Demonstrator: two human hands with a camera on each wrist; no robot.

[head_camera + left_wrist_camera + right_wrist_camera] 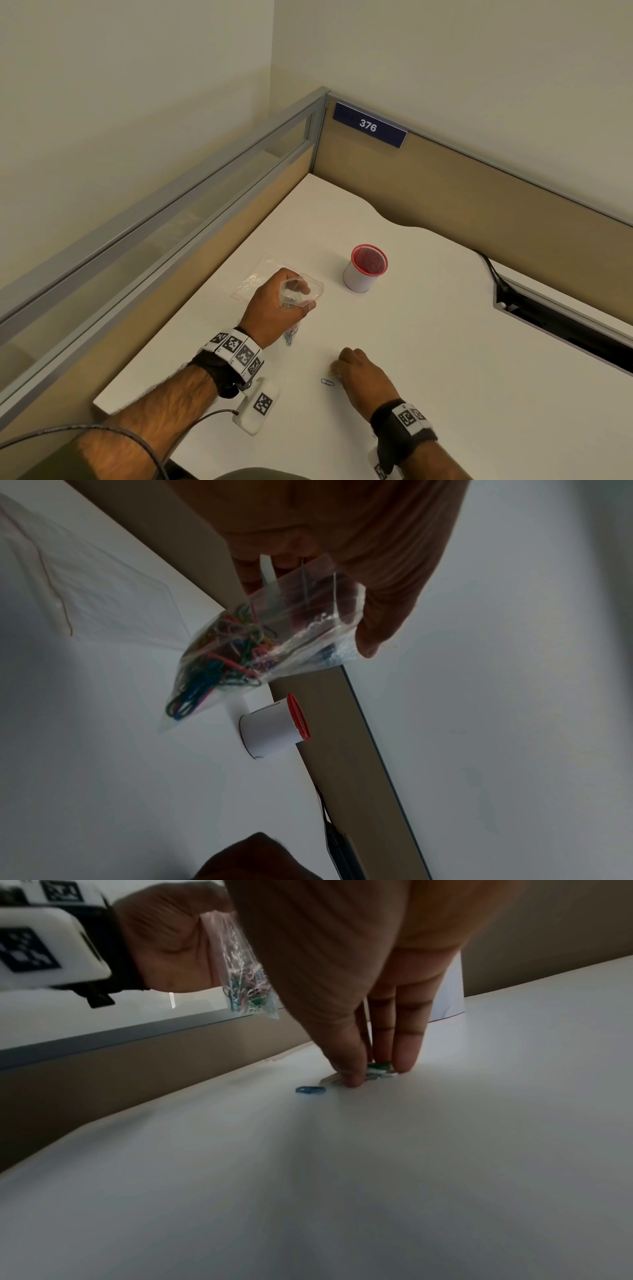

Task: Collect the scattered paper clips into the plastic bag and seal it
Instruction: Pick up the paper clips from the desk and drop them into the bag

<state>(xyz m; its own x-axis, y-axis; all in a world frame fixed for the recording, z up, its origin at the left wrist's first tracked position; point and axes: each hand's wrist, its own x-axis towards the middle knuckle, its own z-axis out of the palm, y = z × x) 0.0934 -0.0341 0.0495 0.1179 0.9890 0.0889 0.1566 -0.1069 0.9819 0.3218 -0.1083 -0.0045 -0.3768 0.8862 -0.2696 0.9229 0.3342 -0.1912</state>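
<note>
Left hand (274,305) holds plastic bag (240,653) of paper clips above counter (445,342); right hand (366,377) fingers (404,1053) pinch loose clips (377,1072), blue clip (327,382) beside.

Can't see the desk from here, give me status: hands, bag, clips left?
Left hand holds plastic bag open, clips inside. Right hand fingers down on a few clips on desk. One blue clip loose beside them. Nothing blocking.

Head view high above desk (445,342), wrist views low, close, sharing cup (270,731)
</note>
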